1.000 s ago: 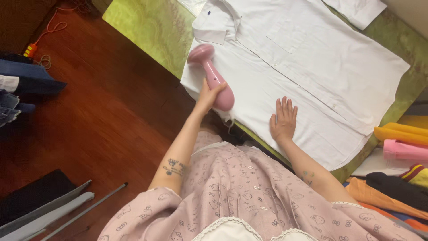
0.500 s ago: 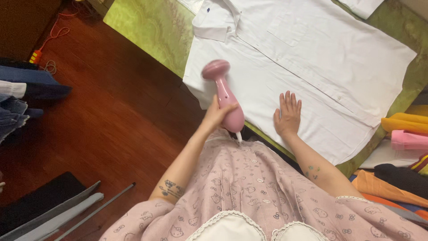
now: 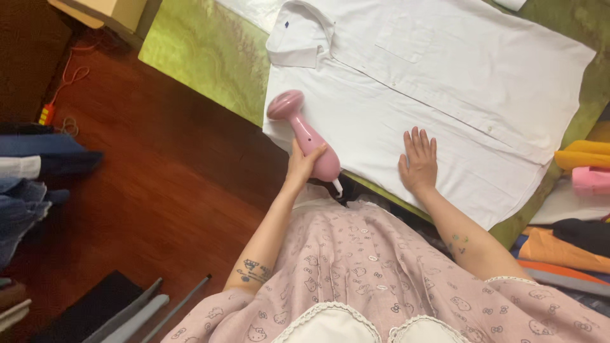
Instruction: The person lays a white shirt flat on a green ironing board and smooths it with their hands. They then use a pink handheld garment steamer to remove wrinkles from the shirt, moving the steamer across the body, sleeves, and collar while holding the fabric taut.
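Left hand grips steamer, right hand flat

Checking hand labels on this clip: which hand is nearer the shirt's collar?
Left. The left hand grips the pink steamer at the shirt's edge, below the collar. The right hand lies flat on the shirt, farther along it.

Shirt surface open ahead; folded clothes crowd right edge.
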